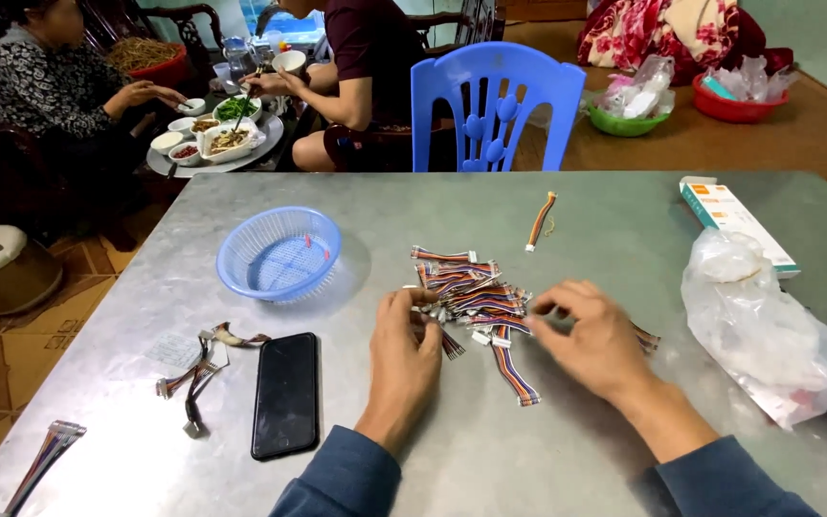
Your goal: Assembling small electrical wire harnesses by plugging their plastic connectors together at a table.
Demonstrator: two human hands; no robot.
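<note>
Both hands are at the pile of ribbon cables (471,292), right of the blue basket (279,254): left hand (404,349) pinches a connector at the pile's near edge, right hand (591,335) rests curled on its far side (grip unclear). Sorting looks mid-way; next, seemingly, tease one cable free cleanly

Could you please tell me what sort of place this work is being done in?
Probably a home room doubling as a workspace: two people eat from a low tray of dishes nearby, a blue plastic chair stands at the metal table, where both hands sort a pile of short ribbon cables.
</note>
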